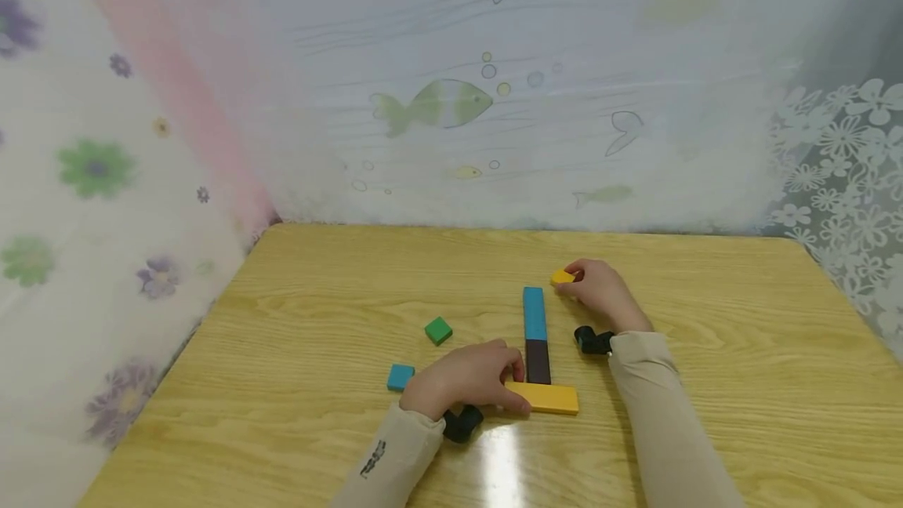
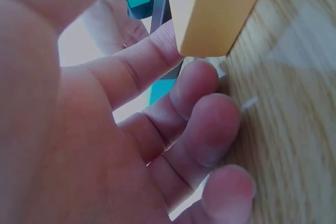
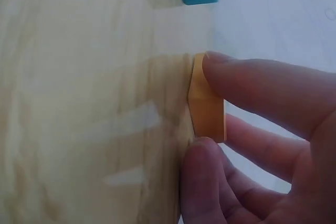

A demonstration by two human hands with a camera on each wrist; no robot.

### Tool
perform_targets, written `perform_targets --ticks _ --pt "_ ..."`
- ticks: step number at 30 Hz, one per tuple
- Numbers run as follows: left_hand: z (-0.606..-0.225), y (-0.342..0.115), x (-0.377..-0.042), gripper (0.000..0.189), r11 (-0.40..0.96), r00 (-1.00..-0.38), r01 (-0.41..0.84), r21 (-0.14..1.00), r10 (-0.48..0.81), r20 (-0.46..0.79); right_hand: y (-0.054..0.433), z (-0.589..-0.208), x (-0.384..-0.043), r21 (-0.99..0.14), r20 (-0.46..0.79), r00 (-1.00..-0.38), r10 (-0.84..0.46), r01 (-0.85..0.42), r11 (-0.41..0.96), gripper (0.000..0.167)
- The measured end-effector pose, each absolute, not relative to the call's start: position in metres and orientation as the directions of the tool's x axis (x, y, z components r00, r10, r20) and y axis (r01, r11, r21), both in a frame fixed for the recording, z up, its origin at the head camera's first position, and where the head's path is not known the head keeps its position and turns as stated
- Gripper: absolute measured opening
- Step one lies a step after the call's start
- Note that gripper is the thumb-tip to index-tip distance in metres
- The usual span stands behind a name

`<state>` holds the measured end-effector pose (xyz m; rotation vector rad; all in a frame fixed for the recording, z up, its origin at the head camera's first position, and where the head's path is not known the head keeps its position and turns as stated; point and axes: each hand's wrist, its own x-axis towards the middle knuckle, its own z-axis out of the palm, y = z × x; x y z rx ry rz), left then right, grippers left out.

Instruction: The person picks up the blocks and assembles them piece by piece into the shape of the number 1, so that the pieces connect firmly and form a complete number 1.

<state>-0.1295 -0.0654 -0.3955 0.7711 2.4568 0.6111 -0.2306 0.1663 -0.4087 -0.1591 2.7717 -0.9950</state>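
My left hand (image 1: 469,375) has thumb and index finger at the left end of a long yellow block (image 1: 553,398), which lies crosswise on the table. Its other fingers curl loosely beside that end in the left wrist view. A dark brown block (image 1: 538,363) meets the far side of the yellow one, and a long blue block (image 1: 534,313) continues the line away from me. My right hand (image 1: 600,288) pinches a small, angular yellow block (image 3: 207,106) between thumb and fingers, low over the table, just right of the blue block's far end.
A small green block (image 1: 438,331) lies left of the row on the wooden table (image 1: 339,281). Nearer, a small blue square block (image 1: 400,376) sits beside my left wrist. Black wrist cameras (image 1: 462,423) are strapped on both arms. Patterned curtains (image 1: 423,179) border the table's far edge.
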Motion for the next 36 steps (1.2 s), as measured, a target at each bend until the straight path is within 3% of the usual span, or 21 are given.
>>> perform_targets --ticks 15,36 --pt "-0.397 -0.066 -0.131 0.031 0.732 -0.720 0.419 0.537 0.629 -0.294 0.173 -0.405 -0.230 -0.700 -0.148 -0.947 -0.285 -0.103 0.707 0.050" --pt "-0.394 -0.064 -0.130 0.031 0.744 -0.732 0.416 0.522 0.615 -0.293 0.161 -0.413 -0.231 -0.627 -0.100 -0.979 -0.179 -0.077 0.775 0.044"
